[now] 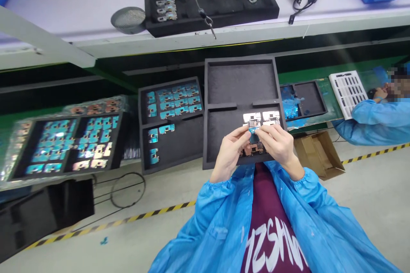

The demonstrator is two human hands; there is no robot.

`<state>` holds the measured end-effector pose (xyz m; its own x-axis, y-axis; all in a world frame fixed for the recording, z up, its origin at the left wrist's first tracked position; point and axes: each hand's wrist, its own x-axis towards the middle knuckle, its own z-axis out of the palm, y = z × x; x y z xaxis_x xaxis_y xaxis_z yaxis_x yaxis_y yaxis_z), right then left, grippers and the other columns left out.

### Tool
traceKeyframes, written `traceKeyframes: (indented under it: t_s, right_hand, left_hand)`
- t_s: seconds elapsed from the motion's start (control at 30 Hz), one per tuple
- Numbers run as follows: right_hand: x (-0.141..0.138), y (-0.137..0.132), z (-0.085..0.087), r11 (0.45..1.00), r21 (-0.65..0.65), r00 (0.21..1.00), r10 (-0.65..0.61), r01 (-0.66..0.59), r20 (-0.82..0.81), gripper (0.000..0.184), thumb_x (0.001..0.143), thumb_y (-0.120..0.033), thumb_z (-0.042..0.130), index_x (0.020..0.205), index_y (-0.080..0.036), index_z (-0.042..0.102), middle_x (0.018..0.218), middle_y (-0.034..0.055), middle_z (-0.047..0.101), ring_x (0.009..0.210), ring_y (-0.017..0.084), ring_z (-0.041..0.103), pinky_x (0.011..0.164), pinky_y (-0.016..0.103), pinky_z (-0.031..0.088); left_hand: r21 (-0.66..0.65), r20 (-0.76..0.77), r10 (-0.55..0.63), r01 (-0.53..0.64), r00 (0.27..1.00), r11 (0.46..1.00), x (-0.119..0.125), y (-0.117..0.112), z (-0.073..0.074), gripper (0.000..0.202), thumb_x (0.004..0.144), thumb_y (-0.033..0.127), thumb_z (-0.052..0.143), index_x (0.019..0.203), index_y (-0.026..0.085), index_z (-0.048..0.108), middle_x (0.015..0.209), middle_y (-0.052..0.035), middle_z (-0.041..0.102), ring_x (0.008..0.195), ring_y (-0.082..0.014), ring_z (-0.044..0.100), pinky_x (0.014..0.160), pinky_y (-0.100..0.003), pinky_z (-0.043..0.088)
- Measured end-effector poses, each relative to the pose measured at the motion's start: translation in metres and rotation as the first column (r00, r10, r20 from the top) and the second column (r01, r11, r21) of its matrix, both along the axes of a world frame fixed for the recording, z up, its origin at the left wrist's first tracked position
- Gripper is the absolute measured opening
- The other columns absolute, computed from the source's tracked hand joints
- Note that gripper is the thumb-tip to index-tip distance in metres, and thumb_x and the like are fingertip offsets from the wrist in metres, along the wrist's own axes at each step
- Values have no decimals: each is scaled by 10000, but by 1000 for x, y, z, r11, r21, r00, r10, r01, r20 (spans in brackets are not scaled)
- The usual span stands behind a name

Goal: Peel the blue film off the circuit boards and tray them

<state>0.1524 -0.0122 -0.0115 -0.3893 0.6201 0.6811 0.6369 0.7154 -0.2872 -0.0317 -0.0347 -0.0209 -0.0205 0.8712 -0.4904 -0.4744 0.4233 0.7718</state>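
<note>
My left hand and my right hand meet over the lower right of a black foam tray. Thumb and fingers of both are pinched on a small metal plate with blue film, which the fingertips partly hide. Around it in the same compartment lie bare silvery plates and a copper-coloured plate, partly covered by my hands. To the left, a second foam tray holds rows of blue-filmed plates.
Further left lies another filled tray. Peeled blue film is heaped in a small tray at right, above a cardboard box. A cord with a metal hook hangs ahead, before a shelf tray. A co-worker's blue sleeve is at far right.
</note>
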Motion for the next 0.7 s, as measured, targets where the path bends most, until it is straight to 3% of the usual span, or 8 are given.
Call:
traceKeyframes:
  t_s: [0.2, 0.3, 0.37, 0.4, 0.47, 0.6, 0.7]
  right_hand:
    - [6, -10, -2, 995, -46, 996, 86, -86, -5, 206, 1078, -143, 658, 1149, -256, 814, 1079, 40, 836, 928, 190, 745, 849, 325, 636]
    - [2, -17, -2, 988, -25, 986, 153, -155, -69, 206, 1063, -131, 676, 1173, -246, 807, 1080, 48, 837, 939, 193, 758, 851, 326, 647]
    - [1, -22, -1, 983, -49, 975, 166, -175, -147, 205, 1062, -130, 673, 1170, -250, 799, 1064, 52, 830, 927, 192, 767, 852, 332, 656]
    - [3, -24, 0, 982, -79, 968, 152, -170, -199, 199, 1064, -136, 669, 1163, -255, 794, 1062, 54, 825, 929, 192, 773, 848, 335, 663]
    - [10, -26, 1, 977, -171, 947, 69, -128, -314, 169, 1067, -162, 669, 1142, -263, 782, 1066, 64, 814, 964, 202, 785, 815, 339, 676]
    - [43, -22, -3, 930, -362, 833, -255, 72, -491, 70, 1063, -276, 695, 1072, -240, 755, 1031, 76, 785, 929, 213, 781, 663, 319, 649]
    - [79, -17, -16, 845, -468, 699, -498, 259, -513, 182, 1040, -397, 727, 1038, -214, 732, 995, 57, 759, 777, 177, 754, 619, 299, 607]
  left_hand:
    - [15, 65, 26, -27, 998, 1000, -14, 7, 1, 473, 718, 398, 1031, 1083, 177, 827, 1096, -86, 845, 777, -142, 744, 643, -233, 590]
    - [51, -50, 120, -117, 992, 992, -26, 14, 6, 464, 699, 407, 1027, 1040, 183, 804, 1032, -77, 845, 783, -168, 763, 662, -263, 615]
    - [145, -234, 195, -164, 952, 976, -37, 21, 12, 410, 735, 398, 994, 1028, 187, 801, 1002, -70, 843, 816, -187, 775, 730, -297, 639]
    - [200, -347, 207, -144, 915, 969, -43, 25, 16, 371, 765, 389, 968, 1032, 189, 806, 1006, -71, 844, 852, -202, 782, 780, -319, 647]
    - [250, -562, 137, 9, 816, 968, -56, 34, 22, 281, 837, 373, 900, 1042, 196, 825, 1031, -77, 846, 924, -234, 789, 872, -362, 644]
    - [88, -853, -149, 419, 500, 904, -72, 50, 23, 140, 928, 298, 748, 969, 219, 856, 1024, -71, 827, 950, -260, 762, 921, -394, 609]
    - [-3, -940, -178, 513, 293, 859, -74, 56, 17, 199, 972, 266, 667, 990, 232, 863, 1021, -69, 785, 951, -254, 724, 915, -395, 588]
